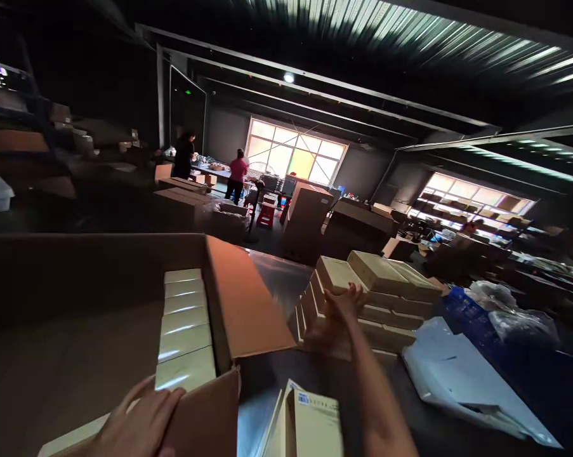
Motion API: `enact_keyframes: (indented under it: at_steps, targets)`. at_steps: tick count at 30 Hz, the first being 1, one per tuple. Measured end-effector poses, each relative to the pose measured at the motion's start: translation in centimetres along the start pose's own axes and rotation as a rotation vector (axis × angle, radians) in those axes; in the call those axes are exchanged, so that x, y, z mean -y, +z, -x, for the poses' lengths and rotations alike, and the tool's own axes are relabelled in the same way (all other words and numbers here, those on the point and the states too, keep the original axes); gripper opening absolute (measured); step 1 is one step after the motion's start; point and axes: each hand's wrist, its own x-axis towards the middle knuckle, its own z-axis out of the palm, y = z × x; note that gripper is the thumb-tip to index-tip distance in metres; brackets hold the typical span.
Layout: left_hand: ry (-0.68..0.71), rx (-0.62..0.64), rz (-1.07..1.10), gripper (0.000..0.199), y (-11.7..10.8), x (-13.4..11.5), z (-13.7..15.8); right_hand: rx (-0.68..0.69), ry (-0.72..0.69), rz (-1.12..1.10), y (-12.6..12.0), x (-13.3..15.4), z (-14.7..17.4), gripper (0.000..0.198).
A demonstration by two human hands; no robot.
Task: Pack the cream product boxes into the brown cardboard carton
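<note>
Resting flat, fingers loosely spread, on the near edge of the carton (124, 279): left hand (141, 422), gripping nothing, fingertips touching the nearest pale box in the row (185, 330) packed along the carton's right wall. Row running away from the camera, boxes lying side by side, tops catching light.

Reaching forward across the table (276, 279): right hand (336, 320), arm stretched out, fingers curled over the near side of the stack (367, 289) of pale boxes. Whether closing on one box or only pressing against the stack, cannot tell; thumb hidden.

Stack sitting on the table well right of the carton, past its folded-out flap (248, 298), several layers high, top boxes lying askew.

Lying near the bottom edge, between the two arms: another pale box (312, 422) with a small blue label.

Spreading to the right of the stack: white plastic sheets (462, 381), a blue crate (471, 314) behind.

Standing far back by the window (296, 152): two people (210, 168) at a bench, big cartons (334, 219) piled between.
</note>
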Motion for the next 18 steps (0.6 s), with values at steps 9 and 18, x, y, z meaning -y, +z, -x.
enact_keyframes:
  at_steps: [9, 18]
  targets:
    - [-0.010, 0.418, 0.217, 0.070, -10.7, 1.1, -4.1, -0.081, -0.235, -0.431, -3.8, 9.0, 4.3, 0.087]
    - [0.133, 0.052, -0.030, 0.072, -10.5, 9.3, -11.9, 0.717, -1.062, -0.469, -0.3, 25.7, 24.4, 0.091]
